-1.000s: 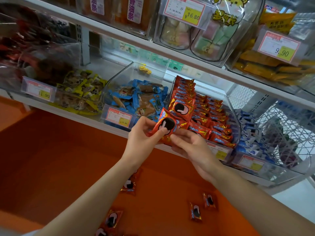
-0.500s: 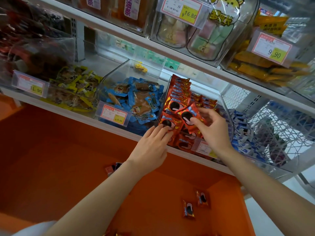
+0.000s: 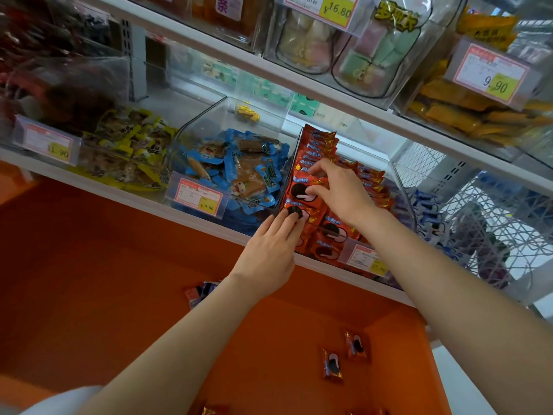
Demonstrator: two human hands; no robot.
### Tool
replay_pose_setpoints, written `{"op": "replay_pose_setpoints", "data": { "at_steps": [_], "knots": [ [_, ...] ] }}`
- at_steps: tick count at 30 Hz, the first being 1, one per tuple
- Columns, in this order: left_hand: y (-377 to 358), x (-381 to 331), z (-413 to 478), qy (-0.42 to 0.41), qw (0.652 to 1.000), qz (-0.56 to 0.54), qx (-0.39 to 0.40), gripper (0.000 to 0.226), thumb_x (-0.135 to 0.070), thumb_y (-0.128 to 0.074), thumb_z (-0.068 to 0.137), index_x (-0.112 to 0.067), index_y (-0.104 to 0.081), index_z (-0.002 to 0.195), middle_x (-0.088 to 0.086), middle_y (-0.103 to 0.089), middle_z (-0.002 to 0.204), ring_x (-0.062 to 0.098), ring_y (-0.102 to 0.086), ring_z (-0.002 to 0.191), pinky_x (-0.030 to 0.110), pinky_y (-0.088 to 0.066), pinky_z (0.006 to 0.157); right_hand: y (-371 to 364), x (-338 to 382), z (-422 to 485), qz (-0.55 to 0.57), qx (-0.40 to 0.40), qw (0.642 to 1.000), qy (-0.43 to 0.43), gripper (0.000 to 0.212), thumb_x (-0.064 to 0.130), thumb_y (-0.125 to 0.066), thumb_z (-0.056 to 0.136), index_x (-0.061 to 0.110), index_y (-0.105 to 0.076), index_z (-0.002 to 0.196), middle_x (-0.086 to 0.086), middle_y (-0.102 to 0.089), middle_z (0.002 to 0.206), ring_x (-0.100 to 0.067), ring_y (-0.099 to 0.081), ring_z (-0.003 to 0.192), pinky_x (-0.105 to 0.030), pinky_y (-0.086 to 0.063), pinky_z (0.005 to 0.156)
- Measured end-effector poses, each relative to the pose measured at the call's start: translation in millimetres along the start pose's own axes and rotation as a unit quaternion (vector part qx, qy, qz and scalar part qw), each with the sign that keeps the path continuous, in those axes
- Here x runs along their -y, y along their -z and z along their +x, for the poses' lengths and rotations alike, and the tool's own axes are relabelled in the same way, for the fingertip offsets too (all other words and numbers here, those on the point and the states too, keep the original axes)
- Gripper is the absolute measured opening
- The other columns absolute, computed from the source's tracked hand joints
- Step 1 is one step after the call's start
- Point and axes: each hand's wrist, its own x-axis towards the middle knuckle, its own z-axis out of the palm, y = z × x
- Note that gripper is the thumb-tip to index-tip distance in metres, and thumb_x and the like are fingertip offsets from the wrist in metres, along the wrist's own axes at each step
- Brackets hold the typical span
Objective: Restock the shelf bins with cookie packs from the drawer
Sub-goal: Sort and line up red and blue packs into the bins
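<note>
While our left hand (image 3: 266, 259) lies with straight fingers (image 3: 281, 224) flat against the front red foil cookie pack (image 3: 312, 214) at the lip of the clear plastic shelf bin (image 3: 404, 193), our right hand (image 3: 344, 193) is curled round the second pack (image 3: 296, 190) just behind it, thumb on its printed face, fingertips (image 3: 314, 170) over its top edge. Both packs stand on edge in the bin's left-hand row. More loose packs (image 3: 332, 365) lie on the floor of the orange drawer (image 3: 119, 280) below the shelf, so we judge the restock only partly done. They should be light, crinkly and a bit slick, with a brittle cookie inside: we'd pinch each by its flat faces or sealed ends, gently.
</note>
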Motion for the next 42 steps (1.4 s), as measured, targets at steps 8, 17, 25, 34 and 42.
{"op": "replay_pose_setpoints", "data": {
  "at_steps": [8, 17, 25, 34, 42],
  "knots": [
    [0, 1, -1, 0.001, 1.0, -0.005, 0.002, 0.069, -0.024, -0.035, 0.1, -0.015, 0.01, 0.151, 0.003, -0.004, 0.159, 0.021, 0.004, 0.147, 0.035, 0.0, 0.121, 11, -17, 8, 0.097, 0.062, 0.993, 0.022, 0.032, 0.014, -0.072, 0.082, 0.019, -0.058, 0.11, 0.005, -0.059, 0.113, -0.01, -0.054, 0.111, -0.023, -0.04, 0.096],
    [-1, 0, -1, 0.006, 1.0, -0.009, -0.006, 0.068, -0.025, -0.035, 0.101, -0.017, 0.008, 0.152, 0.002, -0.003, 0.16, 0.019, 0.004, 0.147, 0.033, 0.003, 0.117, -5, -11, -6, -0.216, -0.082, 0.965, 0.126, 0.031, 0.021, -0.074, 0.079, 0.009, -0.068, 0.107, -0.009, -0.058, 0.108, -0.028, -0.051, 0.105, -0.039, -0.04, 0.091],
    [-4, 4, -3, -0.007, 1.0, 0.021, -0.008, 0.067, -0.023, -0.034, 0.1, -0.014, 0.008, 0.152, 0.003, 0.002, 0.16, 0.02, 0.008, 0.147, 0.034, 0.006, 0.119, -31, -14, -43, -0.251, -0.091, 0.953, 0.144, 0.063, -0.002, -0.075, 0.075, -0.004, -0.049, 0.132, -0.019, -0.058, 0.123, -0.033, -0.057, 0.112, -0.038, -0.051, 0.093],
    [-7, 7, -5, -0.018, 0.999, 0.04, -0.023, 0.071, -0.015, -0.049, 0.094, -0.006, -0.007, 0.151, 0.013, -0.012, 0.159, 0.024, -0.007, 0.147, 0.033, 0.009, 0.11, -40, -23, -80, -0.256, -0.026, 0.959, 0.114, 0.058, 0.02, -0.059, 0.093, -0.001, -0.037, 0.142, -0.018, -0.034, 0.15, -0.031, -0.033, 0.139, -0.045, -0.038, 0.109],
    [-14, 12, -17, -0.054, 0.994, 0.082, -0.04, 0.062, -0.008, -0.073, 0.066, -0.007, -0.055, 0.125, 0.013, -0.056, 0.125, 0.03, -0.052, 0.12, 0.044, -0.032, 0.107, -61, -24, -112, -0.206, -0.08, 0.967, 0.128, 0.054, 0.011, -0.072, 0.082, 0.004, -0.053, 0.132, -0.014, -0.055, 0.135, -0.031, -0.05, 0.127, -0.04, -0.035, 0.107]
  ]
}}
